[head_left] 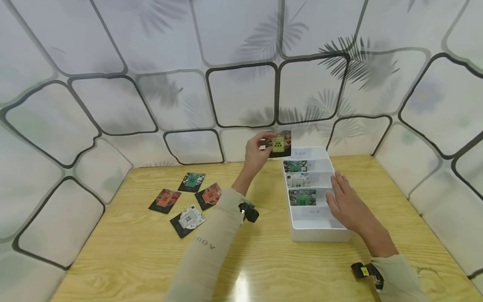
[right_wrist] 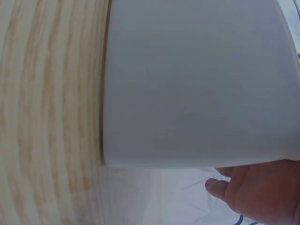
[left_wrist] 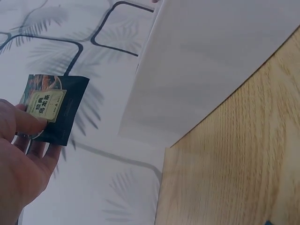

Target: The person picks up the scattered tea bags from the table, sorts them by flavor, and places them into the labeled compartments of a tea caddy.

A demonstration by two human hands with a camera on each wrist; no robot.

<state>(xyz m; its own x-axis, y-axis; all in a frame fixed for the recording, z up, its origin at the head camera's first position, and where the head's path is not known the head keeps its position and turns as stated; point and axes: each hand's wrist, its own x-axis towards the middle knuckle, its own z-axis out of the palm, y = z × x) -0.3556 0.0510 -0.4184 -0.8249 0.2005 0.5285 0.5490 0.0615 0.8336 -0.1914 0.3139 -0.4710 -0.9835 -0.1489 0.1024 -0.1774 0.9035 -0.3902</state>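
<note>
Black packet (head_left: 284, 147), yellow label (left_wrist: 46, 105), orange-brown print, is raised above worktop (head_left: 132, 251) toward its far edge, just off the far-left corner of white box (head_left: 320, 235). Upright, face to the head view, lettering right way up; fingers hide its left side, long axis unclear. Left hand (head_left: 257, 152) pinches it. Right hand (head_left: 349, 206): fingers straight, along box's right rim.

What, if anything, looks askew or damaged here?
The loose packets lie at mixed angles on the table, unlike those lined up in the white box. No spill or damaged packet is apparent.
</note>
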